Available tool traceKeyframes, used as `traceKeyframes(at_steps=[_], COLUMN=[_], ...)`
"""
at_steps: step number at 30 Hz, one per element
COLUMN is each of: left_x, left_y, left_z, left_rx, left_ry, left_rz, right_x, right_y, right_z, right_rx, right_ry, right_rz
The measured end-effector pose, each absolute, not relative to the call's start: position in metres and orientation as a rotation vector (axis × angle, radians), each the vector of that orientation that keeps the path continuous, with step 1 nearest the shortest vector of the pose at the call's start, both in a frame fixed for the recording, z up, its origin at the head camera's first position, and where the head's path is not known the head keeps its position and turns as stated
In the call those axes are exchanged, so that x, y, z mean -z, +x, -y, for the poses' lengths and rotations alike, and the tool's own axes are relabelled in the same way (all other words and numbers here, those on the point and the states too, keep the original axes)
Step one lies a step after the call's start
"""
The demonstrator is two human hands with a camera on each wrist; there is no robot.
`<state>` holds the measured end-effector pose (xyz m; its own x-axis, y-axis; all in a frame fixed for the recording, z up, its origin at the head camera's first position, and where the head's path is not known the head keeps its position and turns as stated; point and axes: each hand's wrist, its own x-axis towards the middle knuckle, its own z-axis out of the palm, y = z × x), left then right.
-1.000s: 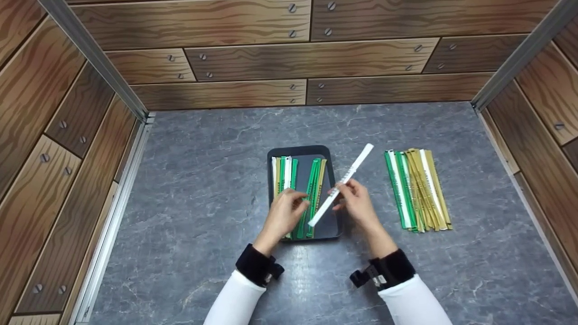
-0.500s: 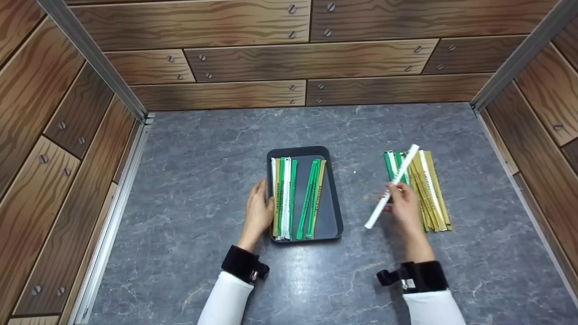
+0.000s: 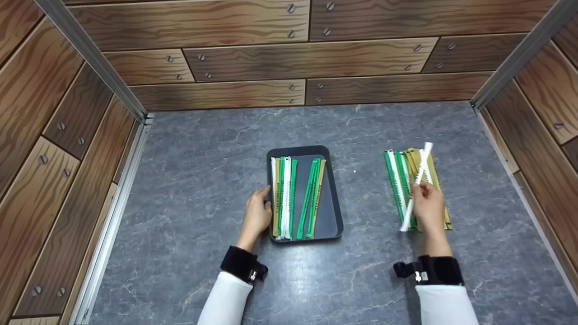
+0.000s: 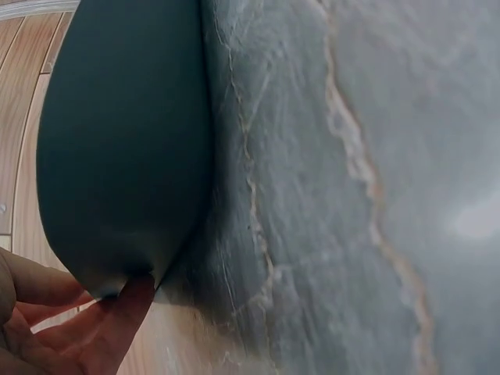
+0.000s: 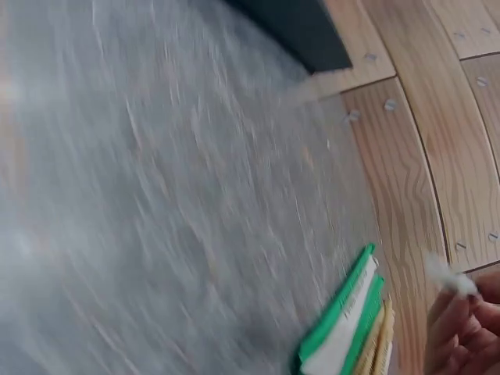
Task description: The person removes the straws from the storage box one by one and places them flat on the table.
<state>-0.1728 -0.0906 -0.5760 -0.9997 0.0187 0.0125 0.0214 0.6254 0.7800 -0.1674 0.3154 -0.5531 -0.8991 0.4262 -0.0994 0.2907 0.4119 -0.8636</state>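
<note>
A dark rectangular tray (image 3: 337, 203) holds long, thin printed stick packets in two groups: green, white and gold ones (image 3: 283, 198) on its left, green and gold ones (image 3: 312, 198) right of its middle. At the tray's left side my left hand (image 3: 257, 215) holds the edge, with finger and thumb at the rim in the left wrist view. My right hand (image 3: 429, 205) pinches a white stick packet (image 3: 423, 164) near its middle. That packet slants above a second pile of green, white and gold stick packets (image 3: 397, 185), part of which the hand hides.
Grey marbled tabletop (image 3: 203, 180) extends around the tray and pile. A wood-patterned back wall (image 3: 253, 92) closes off the far side, with similar panels at left and right. Between tray and pile lies a tiny white speck (image 3: 354, 171).
My right hand has carried the white stick packet rightward from the tray to over the right pile. My left hand has moved from above the tray to its left edge.
</note>
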Motion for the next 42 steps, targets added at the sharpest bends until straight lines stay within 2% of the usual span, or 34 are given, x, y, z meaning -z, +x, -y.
traceKeyframes(at_steps=[7, 21, 27, 37, 42], left_x=[0.576, 0.571, 0.571, 0.574, 0.574], left_y=[-0.173, -0.171, -0.171, -0.173, -0.174], left_z=[0.091, 0.086, 0.086, 0.088, 0.089], left_rx=[1.334, 1.230, 1.230, 1.291, 1.306], left_ry=[-0.033, -0.033, -0.032, 0.001, 0.005], left_rz=[2.842, 2.861, 2.853, 2.854, 2.865], right_x=[0.551, 0.550, 0.549, 0.554, 0.557], right_y=[-0.180, -0.170, -0.167, -0.166, -0.161], right_z=[-0.331, -0.315, -0.280, -0.187, -0.149], right_rx=[-1.024, -1.112, -1.167, -1.265, -1.172], right_ry=[-0.516, -0.341, -0.157, 0.166, 0.304], right_rz=[2.859, 2.799, 2.726, 2.744, 2.849])
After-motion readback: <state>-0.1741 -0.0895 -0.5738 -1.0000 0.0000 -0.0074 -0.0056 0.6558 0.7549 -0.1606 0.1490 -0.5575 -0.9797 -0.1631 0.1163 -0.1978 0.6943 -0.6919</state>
